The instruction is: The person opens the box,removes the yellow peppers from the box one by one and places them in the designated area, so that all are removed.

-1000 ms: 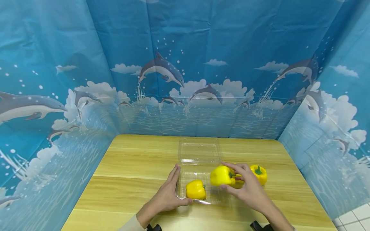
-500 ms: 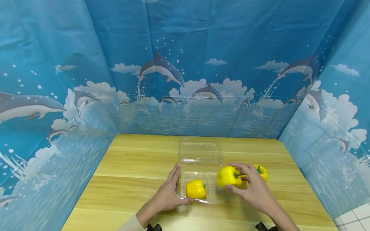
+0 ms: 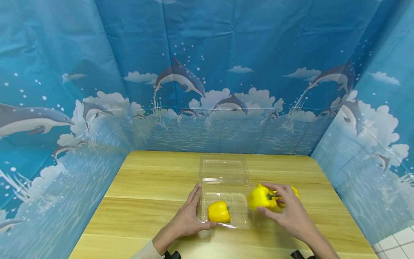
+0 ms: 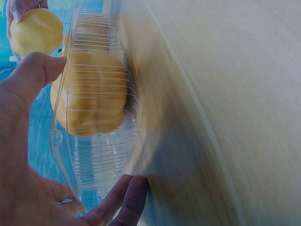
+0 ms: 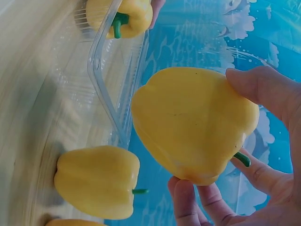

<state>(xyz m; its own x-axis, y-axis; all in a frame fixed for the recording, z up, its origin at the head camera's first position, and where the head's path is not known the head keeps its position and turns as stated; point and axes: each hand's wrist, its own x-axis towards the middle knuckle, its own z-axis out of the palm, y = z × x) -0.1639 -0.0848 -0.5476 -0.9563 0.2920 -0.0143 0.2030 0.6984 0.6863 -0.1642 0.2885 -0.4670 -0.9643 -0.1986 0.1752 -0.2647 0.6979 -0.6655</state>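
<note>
My right hand point(image 3: 288, 212) holds a yellow bell pepper point(image 3: 261, 197) with a green stem, thumb and fingertips around its sides. That pepper point(image 5: 195, 125) is raised just off the right side of a clear plastic container point(image 3: 237, 207) in the head view. Another yellow bell pepper point(image 3: 219, 212) lies inside the container, toward the left. My left hand point(image 3: 185, 217) grips the container's near left corner, thumb at the front rim and fingers along the left wall. In the left wrist view, the thumb point(image 4: 44, 70) overlaps the rim and two fingertips lie low by the wall.
Behind my right hand, more yellow bell peppers stand on the table, partly hidden; one pepper point(image 5: 99, 181) shows beside the container in the right wrist view. The container's lid point(image 3: 223, 169) lies folded back. A dolphin-print curtain point(image 3: 207, 79) encloses the wooden table point(image 3: 145, 190).
My right hand has moved to the right with the bell pepper, from over the container's right part to beyond its right side. My left hand and the container stay put.
</note>
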